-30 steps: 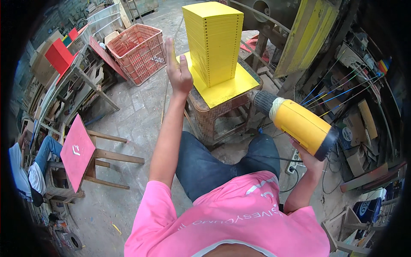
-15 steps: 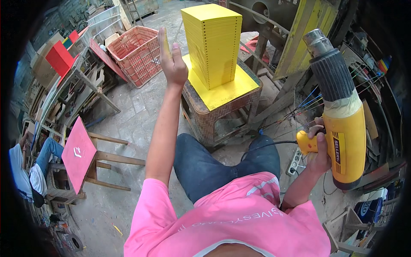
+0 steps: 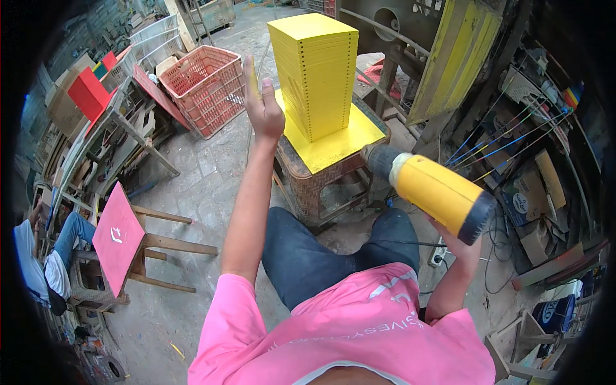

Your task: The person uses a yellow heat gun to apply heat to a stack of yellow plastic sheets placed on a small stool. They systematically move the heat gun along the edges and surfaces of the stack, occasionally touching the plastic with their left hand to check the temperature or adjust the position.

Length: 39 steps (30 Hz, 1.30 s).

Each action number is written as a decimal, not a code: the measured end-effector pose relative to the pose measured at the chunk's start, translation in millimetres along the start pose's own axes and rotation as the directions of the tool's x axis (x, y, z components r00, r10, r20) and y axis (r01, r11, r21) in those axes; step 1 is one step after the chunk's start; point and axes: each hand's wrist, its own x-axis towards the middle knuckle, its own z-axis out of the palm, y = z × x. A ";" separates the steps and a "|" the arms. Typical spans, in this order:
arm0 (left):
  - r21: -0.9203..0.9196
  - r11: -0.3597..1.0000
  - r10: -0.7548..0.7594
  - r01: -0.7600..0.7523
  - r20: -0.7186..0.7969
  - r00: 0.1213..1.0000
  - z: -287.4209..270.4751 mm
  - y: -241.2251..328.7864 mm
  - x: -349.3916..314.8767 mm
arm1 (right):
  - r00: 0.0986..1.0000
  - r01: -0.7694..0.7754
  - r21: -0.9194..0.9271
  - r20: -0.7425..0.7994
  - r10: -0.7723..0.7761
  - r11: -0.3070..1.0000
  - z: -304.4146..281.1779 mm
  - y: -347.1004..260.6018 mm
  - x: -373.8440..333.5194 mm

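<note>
A tall stack of thin yellow sheets point(image 3: 314, 83), with dark dots running down its corners, stands upright on a yellow board point(image 3: 353, 141). Under the board is a brown woven stool point(image 3: 305, 192) in front of my knees. My left hand point(image 3: 264, 112) is raised beside the stack's left side, fingers stretched upward and thumb apart, holding nothing; whether it touches the stack I cannot tell. My right hand point(image 3: 461, 242) grips a yellow and black heat gun point(image 3: 436, 191), whose nozzle tilts toward the stool's right corner. The gun's body hides most of the right fingers.
A pink-topped stool point(image 3: 119, 237) lies tipped at the left, near a seated person point(image 3: 70, 237). Behind my left hand is a red plastic crate point(image 3: 205, 90). A power strip point(image 3: 439, 255) and black cables lie below my right hand. Thin coloured rods point(image 3: 513, 138) stick out at the right.
The heat gun has swung from pointing up and away at the right to pointing left, toward the stool and stack. My left hand stays raised beside the stack.
</note>
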 end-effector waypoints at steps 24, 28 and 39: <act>-0.033 0.999 0.012 -0.015 -0.087 0.996 9.3 7.2 -2.9 | 0.889 0.133 0.416 -0.452 0.078 0.899 3.9 -33.0 23.2; -0.004 1.000 0.011 -0.012 -0.097 0.995 9.7 8.0 -2.5 | 0.933 -0.046 -0.020 -0.359 0.036 0.999 13.3 21.9 2.6; -0.018 1.000 -0.009 0.008 -0.062 0.998 16.0 8.6 -18.0 | 0.998 -0.063 0.140 0.022 0.060 0.988 13.4 11.9 8.6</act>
